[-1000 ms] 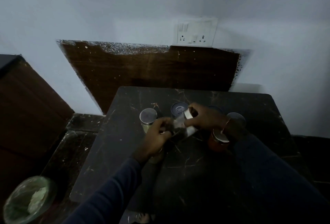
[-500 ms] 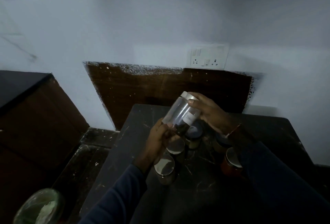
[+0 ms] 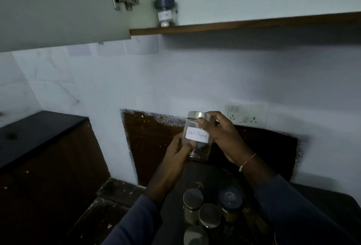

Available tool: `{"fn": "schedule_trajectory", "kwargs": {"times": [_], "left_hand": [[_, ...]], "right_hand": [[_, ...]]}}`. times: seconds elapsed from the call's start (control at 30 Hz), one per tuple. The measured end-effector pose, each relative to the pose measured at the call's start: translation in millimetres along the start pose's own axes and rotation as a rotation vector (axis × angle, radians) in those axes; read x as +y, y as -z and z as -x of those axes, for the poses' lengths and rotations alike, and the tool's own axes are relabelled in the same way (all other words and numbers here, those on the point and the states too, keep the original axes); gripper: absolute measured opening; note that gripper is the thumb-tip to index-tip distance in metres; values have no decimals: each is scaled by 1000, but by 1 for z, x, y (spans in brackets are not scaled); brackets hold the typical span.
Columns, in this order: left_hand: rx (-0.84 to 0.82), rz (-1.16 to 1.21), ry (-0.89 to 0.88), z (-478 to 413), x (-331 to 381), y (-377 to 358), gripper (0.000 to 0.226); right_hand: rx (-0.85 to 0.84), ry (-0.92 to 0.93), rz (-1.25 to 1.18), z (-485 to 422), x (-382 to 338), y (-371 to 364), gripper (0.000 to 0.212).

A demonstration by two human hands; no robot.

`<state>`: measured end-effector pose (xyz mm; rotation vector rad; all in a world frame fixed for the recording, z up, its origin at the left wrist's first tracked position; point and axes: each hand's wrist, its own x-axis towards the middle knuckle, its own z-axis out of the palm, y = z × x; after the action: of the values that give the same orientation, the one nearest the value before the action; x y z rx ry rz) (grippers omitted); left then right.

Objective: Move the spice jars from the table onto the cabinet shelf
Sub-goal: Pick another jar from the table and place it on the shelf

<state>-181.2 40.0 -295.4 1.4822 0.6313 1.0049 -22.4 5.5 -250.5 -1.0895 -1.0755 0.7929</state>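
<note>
Above the tabletop (image 3: 322, 201), both hands — left (image 3: 176, 152), right (image 3: 224, 135) — hold the pepper jar (image 3: 197, 137) nearly upright, lid on top.

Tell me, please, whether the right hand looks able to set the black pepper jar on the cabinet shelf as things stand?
Probably yes: the cabinet door stands open, and the shelf looks bare right of the jar already there.

1. Your left hand (image 3: 178, 152) is bare, with no ring or band visible on it.
2. Your right hand (image 3: 224, 137) is bare as well.
3. A thin, pale thread bracelet (image 3: 247, 162), knotted, circles your right wrist.
4. Both arms wear dark navy long sleeves (image 3: 289, 211), plain fabric, cuffs stopping short of the wrists.
</note>
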Motion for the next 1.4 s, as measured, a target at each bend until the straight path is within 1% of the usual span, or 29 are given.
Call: {"fn": "schedule_trajectory", "kwargs": {"times": [0.1,0.17,0.23,0.3,0.37,0.43,0.53,0.63,0.67,0.8,0.9,1.0,1.03,1.07,1.13,1.17,1.2,1.27,1.33,1.4], "left_hand": [[18,11,-52,-10,20,7,34],[24,32,-84,-16,34,10,32],[44,68,-117,-21,47,13,37],[78,81,-157,-28,62,16,45],[110,59,-194,-39,78,21,52],[135,17,-239,-57,99,27,48],[138,-22,-344,-95,141,33,35],[129,-121,-451,-133,200,38,43],[123,-164,-481,-144,216,39,42],[161,-377,-656,-188,269,50,21],[183,-543,-722,-223,289,60,23],[230,-777,-687,-264,290,76,26],[206,-863,-642,-276,289,80,25],[138,-965,-584,-289,286,83,26],[-105,-1217,-423,-310,280,81,30],[-184,-1312,-369,-320,275,79,32],[-234,-1430,-340,-326,273,74,34],[-251,-1599,-269,-336,271,65,35],[-308,-1693,-238,-348,269,59,35],[-352,-1724,-215,-355,270,56,37]], "right_hand": [[-19,54,43,-10,-22,-14,47],[-61,89,84,-19,-34,-22,49],[-123,88,118,-29,-44,-27,50],[-194,44,160,-41,-54,-32,47],[-230,46,254,-56,-71,-33,47],[-230,114,276,-73,-97,-37,43],[-231,244,239,-100,-145,-46,33],[-203,356,234,-131,-200,-54,22],[-192,371,232,-141,-215,-54,22],[-134,416,316,-185,-269,-57,28],[-116,430,426,-217,-291,-57,29],[-93,428,563,-250,-294,-55,29],[-82,415,595,-260,-291,-53,28],[-71,400,622,-273,-287,-51,28],[-50,357,677,-297,-275,-48,28],[-40,335,706,-309,-268,-47,28],[-25,320,731,-319,-261,-45,29],[18,326,803,-341,-250,-40,31],[47,327,910,-361,-245,-36,31],[51,301,1036,-379,-245,-35,33]]}}
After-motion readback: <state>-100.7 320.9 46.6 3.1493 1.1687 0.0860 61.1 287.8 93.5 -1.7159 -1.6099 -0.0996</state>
